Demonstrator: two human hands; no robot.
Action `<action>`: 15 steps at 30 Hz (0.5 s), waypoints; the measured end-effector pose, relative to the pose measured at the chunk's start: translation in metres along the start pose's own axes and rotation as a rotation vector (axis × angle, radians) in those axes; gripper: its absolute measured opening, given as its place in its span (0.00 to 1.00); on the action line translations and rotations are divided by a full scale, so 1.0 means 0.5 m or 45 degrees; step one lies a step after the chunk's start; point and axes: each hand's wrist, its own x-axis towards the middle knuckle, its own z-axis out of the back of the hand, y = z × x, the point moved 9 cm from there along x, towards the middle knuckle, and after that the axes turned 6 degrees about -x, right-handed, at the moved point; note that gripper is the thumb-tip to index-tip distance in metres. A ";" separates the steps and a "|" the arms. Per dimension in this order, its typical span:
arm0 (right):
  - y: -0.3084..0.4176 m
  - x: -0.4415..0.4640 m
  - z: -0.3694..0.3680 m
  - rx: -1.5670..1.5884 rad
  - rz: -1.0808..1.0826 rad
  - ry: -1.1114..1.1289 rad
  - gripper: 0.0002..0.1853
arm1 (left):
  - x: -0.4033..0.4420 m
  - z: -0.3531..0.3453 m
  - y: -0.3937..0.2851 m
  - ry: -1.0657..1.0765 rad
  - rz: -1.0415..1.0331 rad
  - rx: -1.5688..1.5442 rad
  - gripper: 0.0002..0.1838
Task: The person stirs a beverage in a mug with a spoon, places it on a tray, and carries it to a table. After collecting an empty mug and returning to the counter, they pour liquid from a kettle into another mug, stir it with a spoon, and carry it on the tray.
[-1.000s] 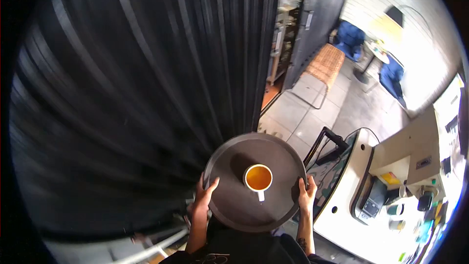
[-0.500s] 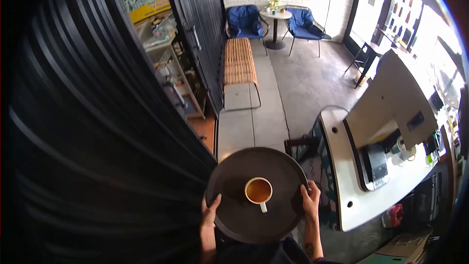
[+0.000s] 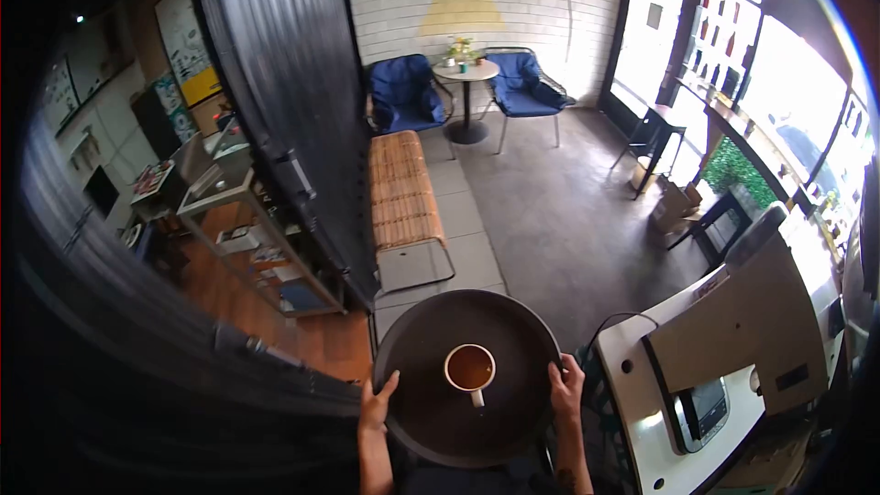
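A round dark brown serving tray (image 3: 426, 417) is held level in front of my body. My left hand (image 3: 377, 403) grips its left rim, thumb on top and fingers hidden beneath. On the opposite rim, my right hand (image 3: 568, 387) has the same kind of hold. Near the tray's middle stands a white cup (image 3: 478, 397) of amber-brown liquid, upright, its handle pointing toward me. Neither hand touches the cup.
A wicker bench (image 3: 403, 188) lies ahead on the left, beside a dark corrugated door (image 3: 284, 82). Beyond are blue-cushioned chairs (image 3: 527, 82) and a small round table (image 3: 475, 71). A white desk (image 3: 632, 408) with a large machine (image 3: 733, 312) borders my right.
I have moved forward with the tray, so the bench, chairs and table appear nearer. The doorway on the left now shows more of the room behind it. Both hands keep their hold.
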 end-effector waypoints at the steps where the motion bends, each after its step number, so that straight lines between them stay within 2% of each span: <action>1: 0.001 0.031 -0.014 0.032 -0.018 -0.021 0.07 | 0.049 -0.023 -0.013 0.070 -0.032 0.007 0.30; 10: -0.024 0.360 -0.103 0.014 -0.022 -0.284 0.06 | 0.485 -0.286 -0.105 0.341 0.008 0.136 0.30; 11: -0.042 0.397 -0.108 0.073 0.001 -0.328 0.05 | 0.563 -0.301 -0.070 0.398 0.029 0.116 0.29; 12: -0.002 0.431 -0.116 -0.018 0.004 -0.370 0.05 | 0.616 -0.347 -0.093 0.435 0.013 0.112 0.29; 15: 0.007 0.523 -0.121 0.090 -0.100 -0.496 0.06 | 0.729 -0.468 -0.132 0.558 0.155 0.092 0.27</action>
